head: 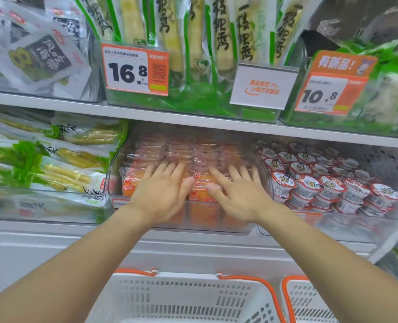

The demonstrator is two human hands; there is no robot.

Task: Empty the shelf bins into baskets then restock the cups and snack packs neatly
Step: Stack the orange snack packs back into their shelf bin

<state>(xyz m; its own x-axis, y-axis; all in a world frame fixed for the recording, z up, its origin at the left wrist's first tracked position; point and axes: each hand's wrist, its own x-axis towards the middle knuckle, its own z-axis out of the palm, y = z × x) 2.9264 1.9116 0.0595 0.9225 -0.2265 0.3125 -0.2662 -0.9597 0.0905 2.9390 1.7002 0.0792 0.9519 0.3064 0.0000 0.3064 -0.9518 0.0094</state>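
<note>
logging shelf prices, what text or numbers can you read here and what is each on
"16.8": orange price tag on the upper middle bin; the small print and QR code beside it are unreadable.
"10.8": orange price tag on the upper right bin.
"有新品!": orange topper above that tag.
Orange print on the white card: too blurred to read.
Black brush characters on the green packs: not reliably readable.
Lids of the cups and orange snack packs: too small.

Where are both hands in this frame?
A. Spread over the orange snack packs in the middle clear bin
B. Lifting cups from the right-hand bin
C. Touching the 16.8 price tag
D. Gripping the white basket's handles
A: the left hand and right hand lie with fingers spread on the orange snack packs in the clear bin.
</note>
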